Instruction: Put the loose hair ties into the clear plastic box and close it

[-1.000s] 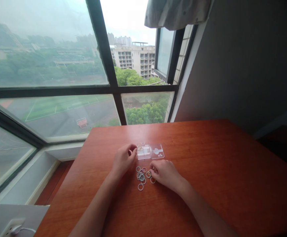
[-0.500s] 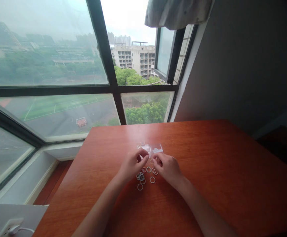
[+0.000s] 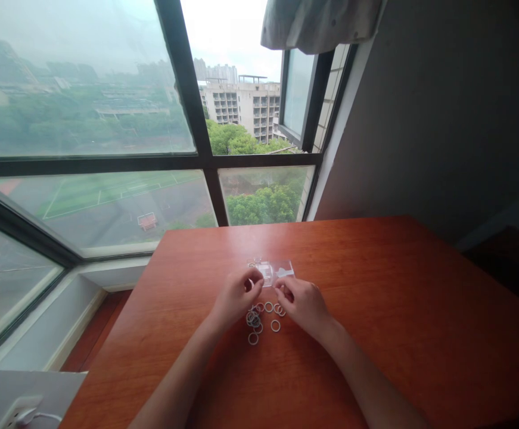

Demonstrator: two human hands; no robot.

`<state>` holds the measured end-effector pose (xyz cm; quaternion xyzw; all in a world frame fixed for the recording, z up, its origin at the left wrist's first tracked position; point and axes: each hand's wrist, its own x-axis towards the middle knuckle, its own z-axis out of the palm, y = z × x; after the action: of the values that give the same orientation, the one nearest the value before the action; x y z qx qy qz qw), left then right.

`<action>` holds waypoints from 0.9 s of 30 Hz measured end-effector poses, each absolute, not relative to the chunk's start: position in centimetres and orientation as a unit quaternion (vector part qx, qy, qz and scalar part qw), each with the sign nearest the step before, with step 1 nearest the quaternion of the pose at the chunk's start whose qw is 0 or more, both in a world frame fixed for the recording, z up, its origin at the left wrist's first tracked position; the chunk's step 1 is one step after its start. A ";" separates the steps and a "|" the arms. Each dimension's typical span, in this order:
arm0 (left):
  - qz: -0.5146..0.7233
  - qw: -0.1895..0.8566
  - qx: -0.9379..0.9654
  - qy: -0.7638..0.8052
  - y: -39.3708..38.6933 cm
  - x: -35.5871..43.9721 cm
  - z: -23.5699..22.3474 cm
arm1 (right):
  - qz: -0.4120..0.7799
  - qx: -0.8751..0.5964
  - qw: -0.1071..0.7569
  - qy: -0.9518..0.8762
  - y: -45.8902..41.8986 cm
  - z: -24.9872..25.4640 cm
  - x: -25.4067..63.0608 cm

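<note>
A clear plastic case (image 3: 266, 273) lies towards the far side of the reddish-brown worktop (image 3: 411, 322), its transparent lid (image 3: 283, 267) laid out on the right and bearing a white mark. The left hand (image 3: 235, 296) is just on the near side of the case and covers its near left corner from view. Its thumb and forefinger curve towards each other with their tips close; whether they meet or pinch something, I cannot tell. The right hand (image 3: 304, 300) is just on the near side of the lid, its fingers bent and the tips pointing left towards the other hand; I cannot tell whether they are clamped on anything. A narrow gap separates the two hands.

Small rings lie on the worktop nearer than the case. A heap of overlapping rings (image 3: 252, 318) is on the left, beneath and just nearer than the left hand, with a pinkish ring (image 3: 260, 307) at its far right edge. One pale ring (image 3: 253, 338) lies on the near side of the heap. To the right are a single ring (image 3: 269, 307), an overlapping pair (image 3: 279, 309) beside the right hand, and another loose ring (image 3: 276, 326) nearer. Beyond the worktop stands a dark-framed window (image 3: 205, 161).
</note>
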<state>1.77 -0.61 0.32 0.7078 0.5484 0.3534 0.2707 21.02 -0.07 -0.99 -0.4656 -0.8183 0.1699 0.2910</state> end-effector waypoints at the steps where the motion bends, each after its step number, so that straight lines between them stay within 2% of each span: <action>1: 0.364 0.248 0.697 0.566 -0.4 1.3 0.2 | 0.170 -0.466 0.287 -0.819 0.0 -1.0 21.0; 7: 0.385 0.162 0.645 0.640 0.6 -0.7 -0.3 | 0.172 -0.469 0.256 -0.828 -0.2 -0.7 21.0; 19: 0.374 0.168 0.644 0.646 2.0 -0.8 -1.9 | 0.175 -0.474 0.209 -0.837 -0.3 -0.1 20.9; 27: 0.360 0.162 0.651 0.648 1.4 -1.0 -1.1 | 0.174 -0.479 0.207 -0.835 -0.2 0.0 21.2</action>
<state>-1.04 1.40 -1.15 0.6513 0.6481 0.3601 0.1619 21.22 -0.17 0.03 -0.4788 -0.8353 0.1736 0.2070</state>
